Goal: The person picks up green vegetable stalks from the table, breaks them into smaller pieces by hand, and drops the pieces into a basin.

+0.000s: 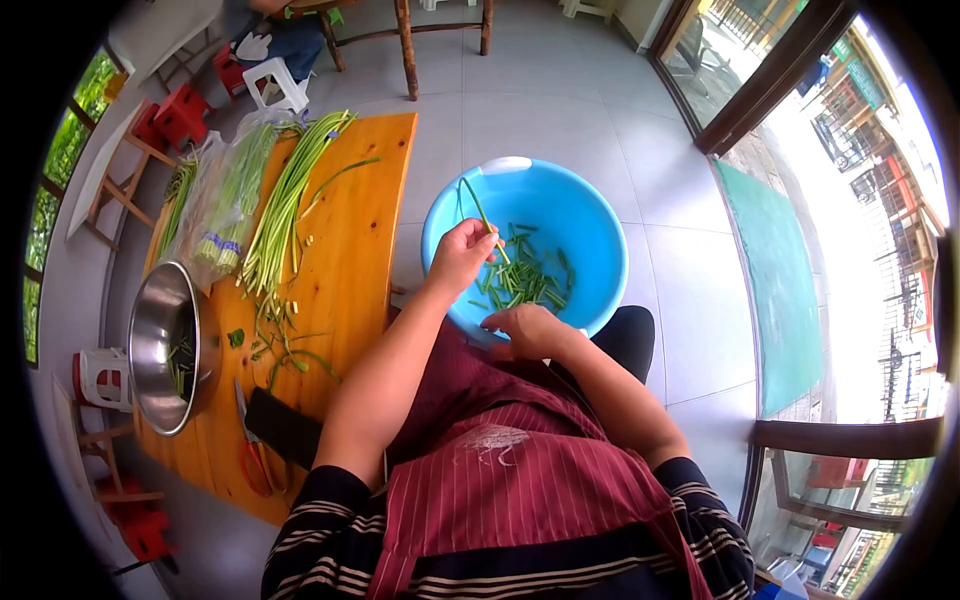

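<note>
My left hand (pixel 467 254) pinches a long green stem (pixel 481 207) above the left part of a blue basin (pixel 600 235). The stem's upper end rises toward the basin's far rim and its lower end points down at the cut pieces. Short green stem pieces (pixel 522 283) lie on the basin's bottom. My right hand (pixel 528 330) is over the basin's near rim, its fingers pointing left; whether they hold anything is too small to make out.
On the wooden table (pixel 350 220) at the left lie long green stems (pixel 285 215), a plastic-wrapped bundle (pixel 235 195), a steel bowl (pixel 150 340), orange-handled scissors (pixel 254 462) and a black object (pixel 283 424). A seated person (pixel 290 45) is at the upper left.
</note>
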Demonstrator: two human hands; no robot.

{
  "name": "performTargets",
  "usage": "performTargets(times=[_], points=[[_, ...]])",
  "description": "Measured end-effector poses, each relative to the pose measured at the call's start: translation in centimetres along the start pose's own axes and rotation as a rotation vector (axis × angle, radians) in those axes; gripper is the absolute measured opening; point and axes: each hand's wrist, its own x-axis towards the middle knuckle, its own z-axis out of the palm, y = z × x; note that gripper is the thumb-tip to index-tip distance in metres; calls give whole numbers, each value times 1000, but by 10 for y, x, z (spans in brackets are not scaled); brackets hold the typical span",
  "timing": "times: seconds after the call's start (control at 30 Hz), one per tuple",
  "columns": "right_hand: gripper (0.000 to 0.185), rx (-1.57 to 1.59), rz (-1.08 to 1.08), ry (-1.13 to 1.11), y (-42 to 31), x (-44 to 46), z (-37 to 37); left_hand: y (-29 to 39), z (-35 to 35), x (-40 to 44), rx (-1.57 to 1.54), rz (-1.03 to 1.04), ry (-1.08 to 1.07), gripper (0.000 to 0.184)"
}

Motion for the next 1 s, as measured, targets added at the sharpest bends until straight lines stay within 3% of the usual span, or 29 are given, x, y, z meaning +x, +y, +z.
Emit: performTargets(times=[0.23, 0.3, 0.37, 0.43, 0.5, 0.57, 0.63, 0.67, 0.7, 0.77, 0.8, 0.9, 1.0], points=[[33, -156, 113, 47, 7, 13, -16, 4, -3, -2, 100, -24, -11, 12], [26, 163, -39, 699, 24, 6, -15, 6, -2, -4, 97, -1, 1, 11], [20, 407, 229, 1248, 45, -11, -20, 7, -2, -3, 89, 24, 17, 10], [23, 715, 272, 1533, 97, -31, -12, 1, -4, -2, -52, 19, 48, 9], [25, 1041, 541, 1626, 130, -48, -3, 0, -4, -2, -107, -4, 40, 7], [22, 1211, 744, 1558, 158, -51, 18, -5, -4, 1, -84, -1, 46, 6], [33, 1438, 941, 1174, 201, -48, 58, -5, -1, 0, -109, 20, 18, 9], [27, 1427, 898, 1134, 202, -41, 70, -6, -1, -1, -93, 9, 12, 9], [32, 1377, 981, 1054, 205, -29, 82, -6, 0, -2, -71, -6, 7, 9], [47, 1295, 936, 857, 207, -15, 98, -9, -4, -4, -23, -29, -18, 9], [35, 1570, 914, 822, 210, -9, 104, -7, -4, -6, -29, -27, -19, 9], [42, 1410, 960, 709, 204, -2, 112, -8, -4, -5, -27, -63, -32, 7], [39, 1301, 857, 646, 228, 5, 133, -13, -5, -3, -25, -78, -28, 7]])
